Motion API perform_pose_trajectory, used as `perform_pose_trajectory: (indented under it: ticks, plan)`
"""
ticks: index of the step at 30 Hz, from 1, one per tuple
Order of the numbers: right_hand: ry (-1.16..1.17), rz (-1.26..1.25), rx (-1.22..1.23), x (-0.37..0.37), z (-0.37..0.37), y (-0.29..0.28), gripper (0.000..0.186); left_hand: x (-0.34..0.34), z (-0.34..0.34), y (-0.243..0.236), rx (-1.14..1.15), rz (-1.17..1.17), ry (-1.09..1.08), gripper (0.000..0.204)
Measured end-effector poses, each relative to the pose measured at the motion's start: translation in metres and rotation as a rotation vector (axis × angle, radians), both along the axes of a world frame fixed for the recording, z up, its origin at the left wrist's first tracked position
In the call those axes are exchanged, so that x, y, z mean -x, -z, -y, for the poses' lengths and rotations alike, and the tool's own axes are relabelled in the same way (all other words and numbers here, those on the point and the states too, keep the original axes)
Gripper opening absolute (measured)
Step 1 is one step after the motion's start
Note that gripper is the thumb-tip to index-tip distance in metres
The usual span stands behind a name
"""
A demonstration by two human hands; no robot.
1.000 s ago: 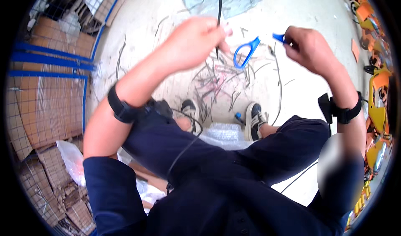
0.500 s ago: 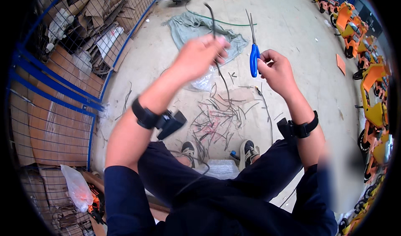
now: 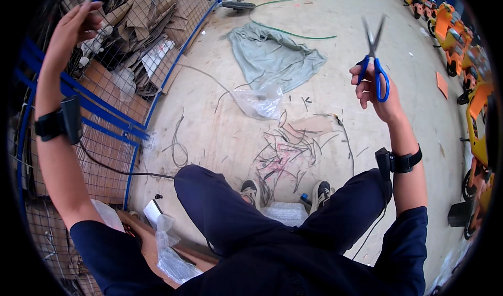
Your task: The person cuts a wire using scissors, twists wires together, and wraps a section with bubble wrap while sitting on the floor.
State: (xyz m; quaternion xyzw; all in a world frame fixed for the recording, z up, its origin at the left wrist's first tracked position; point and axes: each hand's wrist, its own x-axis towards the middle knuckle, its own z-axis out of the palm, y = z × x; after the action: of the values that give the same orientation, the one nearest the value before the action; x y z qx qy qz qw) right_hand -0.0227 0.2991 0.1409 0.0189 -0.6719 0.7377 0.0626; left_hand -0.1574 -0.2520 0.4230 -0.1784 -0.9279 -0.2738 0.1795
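Raised at the far left, my left hand (image 3: 73,29) is in front of the wire cage, fingers loosely bent and apart, with nothing visible in it. In my right hand (image 3: 385,94) is a pair of scissors (image 3: 373,60) with blue handles, held upright with the blades spread apart and pointing away from me. Nothing is between the blades. On the floor between my feet lies a scatter of short dark cable pieces (image 3: 285,152). A longer dark cable (image 3: 347,139) lies right of that scatter.
A blue wire cage (image 3: 141,131) full of flattened cardboard stands at the left. Ahead lie a grey-green cloth (image 3: 275,55), a clear plastic bag (image 3: 262,102) and a green cord (image 3: 293,33). Orange wheeled vehicles (image 3: 474,107) line the right side. Bubble wrap (image 3: 285,212) lies between my shoes.
My left hand has swung from the middle far to the left, and the dark cable no longer shows in it. My right hand moved right, and the scissor blades have spread wider.
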Motion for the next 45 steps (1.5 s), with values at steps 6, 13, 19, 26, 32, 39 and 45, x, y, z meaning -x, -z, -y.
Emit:
perform_pose_trajectory:
  ticks: [6, 13, 19, 26, 32, 39, 45]
  plan:
    - [-0.075, 0.011, -0.073, -0.012, -0.003, -0.019, 0.057, -0.048, 0.012, -0.025, 0.255, -0.139, -0.198, 0.045]
    - [-0.158, 0.16, -0.033, -0.015, 0.043, -0.029, 0.049, -0.073, -0.051, 0.056, 0.251, -0.078, 0.2, 0.034]
    - [-0.314, 0.236, -0.04, -0.016, 0.086, -0.012, 0.046, -0.058, -0.16, 0.2, 0.183, 0.266, 0.271, 0.028]
    - [-0.418, 0.425, 0.106, -0.027, 0.093, 0.027, 0.029, -0.058, -0.212, 0.305, -0.103, 0.907, 0.508, 0.032]
    - [-0.397, 0.474, -0.034, -0.02, 0.089, 0.045, 0.023, -0.074, -0.148, 0.268, -0.058, 0.828, 0.42, 0.033]
    - [-0.448, 0.436, -0.053, -0.017, 0.102, 0.038, 0.019, -0.126, -0.031, 0.186, -0.091, 0.646, 0.005, 0.032]
    - [-0.471, 0.371, -0.072, -0.021, 0.107, 0.038, 0.019, -0.213, -0.009, 0.126, 0.053, 0.477, -0.161, 0.029]
